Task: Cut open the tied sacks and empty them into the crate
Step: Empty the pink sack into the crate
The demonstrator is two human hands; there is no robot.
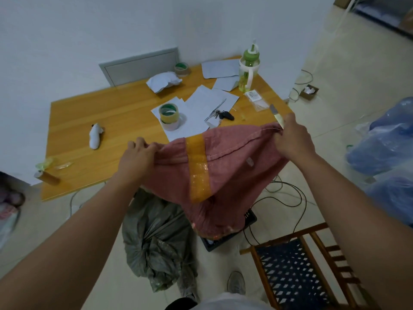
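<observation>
A pink woven sack (232,173) with a strip of yellow tape hangs upside down, its stitched bottom edge up. My left hand (136,157) grips its left corner. My right hand (292,139) grips the right corner together with a small utility knife (276,114), blade pointing up. The sack's lower end hangs over a dark plastic crate (250,218) on the floor, hiding most of it. A grey-green sack (156,240), tied at the neck, lies on the floor to the left of the crate.
A wooden table (107,121) behind the sack holds tape rolls (169,115), papers, keys (224,115) and a green bottle (248,68). A wooden chair (297,269) stands at lower right. Cables run across the floor. Blue plastic bags (388,148) are piled at right.
</observation>
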